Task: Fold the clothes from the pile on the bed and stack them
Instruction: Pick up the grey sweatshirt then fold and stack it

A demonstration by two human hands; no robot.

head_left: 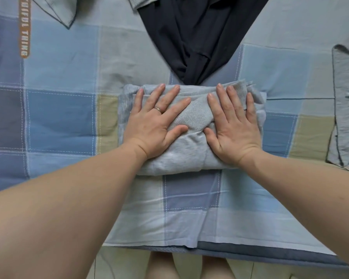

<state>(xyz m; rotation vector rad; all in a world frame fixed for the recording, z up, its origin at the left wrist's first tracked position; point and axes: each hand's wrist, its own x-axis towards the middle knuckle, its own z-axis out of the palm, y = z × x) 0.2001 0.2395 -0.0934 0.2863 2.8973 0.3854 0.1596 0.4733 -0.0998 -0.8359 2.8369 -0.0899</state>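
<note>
Bedspread (64, 117) lettered "TUIFUL THING": left hand (155, 125), right hand (234, 127) press garment (189, 154).

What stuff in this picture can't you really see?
- Head view: the black garment runs off the top edge; its kind is unclear.
- The brown lettered strip loses its first letters at the top edge.
- The left hand and right hand cover much of the folded grey garment.
- The pale cloth is cut by the right edge.

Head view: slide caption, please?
Left hand and right hand press flat on a folded grey garment on the checked bedspread.
</note>
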